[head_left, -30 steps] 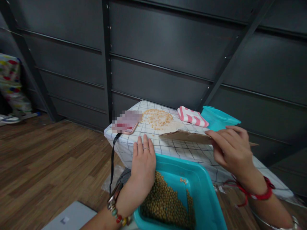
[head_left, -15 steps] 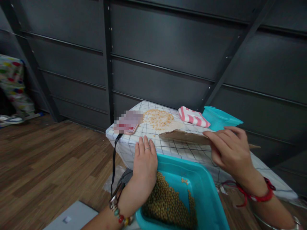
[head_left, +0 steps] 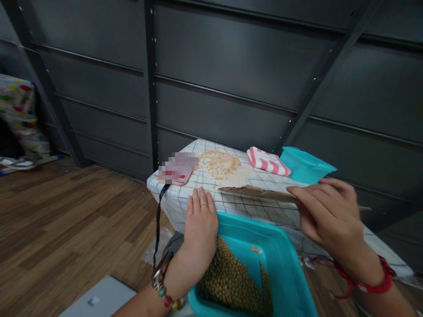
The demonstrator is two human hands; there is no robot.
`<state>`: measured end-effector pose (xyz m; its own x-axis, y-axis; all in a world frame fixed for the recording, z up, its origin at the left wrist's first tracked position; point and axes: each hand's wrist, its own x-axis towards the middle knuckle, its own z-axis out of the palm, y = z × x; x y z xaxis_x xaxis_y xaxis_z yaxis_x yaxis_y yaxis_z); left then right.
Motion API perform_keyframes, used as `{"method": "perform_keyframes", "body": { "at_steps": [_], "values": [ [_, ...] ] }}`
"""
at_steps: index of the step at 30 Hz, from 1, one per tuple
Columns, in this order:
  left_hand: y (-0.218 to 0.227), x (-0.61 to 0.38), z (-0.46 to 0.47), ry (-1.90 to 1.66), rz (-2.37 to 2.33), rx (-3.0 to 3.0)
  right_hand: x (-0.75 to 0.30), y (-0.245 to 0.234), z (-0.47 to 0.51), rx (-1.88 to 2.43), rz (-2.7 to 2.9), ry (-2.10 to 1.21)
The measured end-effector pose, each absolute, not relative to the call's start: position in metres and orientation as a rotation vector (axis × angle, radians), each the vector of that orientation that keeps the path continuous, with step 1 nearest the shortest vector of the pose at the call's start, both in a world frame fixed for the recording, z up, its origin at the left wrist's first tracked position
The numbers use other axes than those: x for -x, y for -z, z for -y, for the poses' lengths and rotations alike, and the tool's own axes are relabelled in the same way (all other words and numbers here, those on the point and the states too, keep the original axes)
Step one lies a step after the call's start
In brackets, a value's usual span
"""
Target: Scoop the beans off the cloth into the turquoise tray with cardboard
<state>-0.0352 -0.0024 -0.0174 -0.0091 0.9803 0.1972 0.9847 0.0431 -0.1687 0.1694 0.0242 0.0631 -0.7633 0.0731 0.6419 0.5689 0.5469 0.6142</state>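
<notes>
My left hand [head_left: 201,220] lies flat with fingers stretched out on the front edge of the checked cloth, beside the near-left rim of a turquoise basin [head_left: 284,259]. Inside the basin, small round greenish-brown beans [head_left: 228,277] are heaped toward the left. My right hand [head_left: 330,215] pinches the right part of a thin brown cardboard piece [head_left: 257,192], held edge-on over the table's front. Behind the cardboard lies a patch of pale fine grains [head_left: 236,176], and farther back a scatter of yellow kernels [head_left: 220,163].
A folded pink-and-white striped cloth [head_left: 267,161] and a second turquoise container [head_left: 306,165] sit at the table's back right. A phone [head_left: 180,169] with a black strap is at the left corner. A grey laptop [head_left: 99,299] rests low at left; a dark panelled wall [head_left: 224,53] stands behind.
My right hand has shifted right and slightly down, and the cardboard now sits flatter, showing more of the pale grains behind it. My left hand stays in place.
</notes>
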Motion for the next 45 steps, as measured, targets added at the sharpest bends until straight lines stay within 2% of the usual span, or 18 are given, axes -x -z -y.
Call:
{"method": "perform_keyframes", "body": {
  "at_steps": [6, 14, 21, 31, 45],
  "values": [
    [0.019, 0.035, 0.001, 0.018, 2.056, 2.031, -0.176, -0.064, -0.010, 0.456, 2.305, 1.067],
    [0.018, 0.035, 0.001, 0.095, 2.084, 2.026, -0.167, -0.061, -0.032, 0.561, 2.197, 1.276],
    [0.018, 0.036, 0.002, 0.173, 2.096, 2.053, -0.157, -0.062, -0.019, 0.495, 2.239, 1.148],
    [0.022, 0.035, 0.003, 0.273, 2.104, 2.054, -0.156, -0.064, -0.034, 0.620, 2.167, 1.360],
    [0.023, 0.036, 0.004, 0.182, 2.109, 2.056, -0.140, -0.069, -0.057, 0.604, 2.150, 1.366]
  ]
}}
